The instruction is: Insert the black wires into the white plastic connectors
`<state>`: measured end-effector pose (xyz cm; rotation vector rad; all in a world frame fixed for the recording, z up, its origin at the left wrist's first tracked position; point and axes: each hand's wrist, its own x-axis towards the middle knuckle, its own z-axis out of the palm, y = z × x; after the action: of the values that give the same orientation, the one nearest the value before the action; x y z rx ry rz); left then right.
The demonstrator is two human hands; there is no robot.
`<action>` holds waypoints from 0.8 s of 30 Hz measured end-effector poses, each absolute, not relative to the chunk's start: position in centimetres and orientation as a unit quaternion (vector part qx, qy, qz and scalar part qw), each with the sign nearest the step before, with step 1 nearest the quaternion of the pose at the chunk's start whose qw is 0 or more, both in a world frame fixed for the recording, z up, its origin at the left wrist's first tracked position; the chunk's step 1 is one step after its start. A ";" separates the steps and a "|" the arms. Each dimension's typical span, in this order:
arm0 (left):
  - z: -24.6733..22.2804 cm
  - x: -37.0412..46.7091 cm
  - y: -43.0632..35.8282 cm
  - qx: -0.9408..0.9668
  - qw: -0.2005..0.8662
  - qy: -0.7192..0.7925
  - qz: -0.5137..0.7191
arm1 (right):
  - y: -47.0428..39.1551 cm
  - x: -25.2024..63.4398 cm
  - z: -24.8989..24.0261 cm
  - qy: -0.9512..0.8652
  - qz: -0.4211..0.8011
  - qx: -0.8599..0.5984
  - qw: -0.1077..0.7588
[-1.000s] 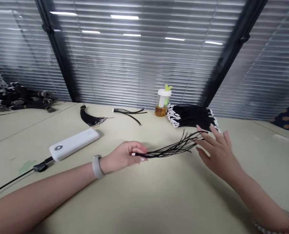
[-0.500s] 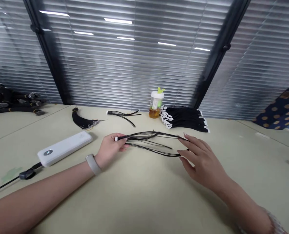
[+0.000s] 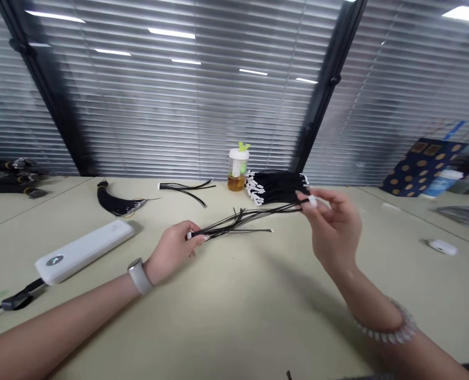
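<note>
Black wires [image 3: 240,217] span the middle of the desk [image 3: 234,311], fingers of the left hand [image 3: 171,246] pinching one end, those of the right hand [image 3: 335,232] clasping the other. A white power bank [image 3: 84,252] lies left, a lidded jar [image 3: 236,172] stands far; white connectors [image 3: 312,200] tip the wires.

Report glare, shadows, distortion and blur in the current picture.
Head view: bright strips glare across the blinds; head view: a soft shadow lies on the table near the right hand; head view: window posts slant, perhaps from wide-angle distortion; head view: the wires look slightly soft.
</note>
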<state>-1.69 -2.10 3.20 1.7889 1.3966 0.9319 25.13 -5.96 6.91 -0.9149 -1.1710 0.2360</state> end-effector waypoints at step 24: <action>0.8 -0.7 -1.6 0.561 0.532 0.503 0.387 | 2.4 21.2 8.8 -0.726 0.509 -0.393 0.245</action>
<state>-0.72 -1.61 0.80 1.3388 1.1997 0.9220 21.25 2.43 8.80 -1.0726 -1.9812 1.3899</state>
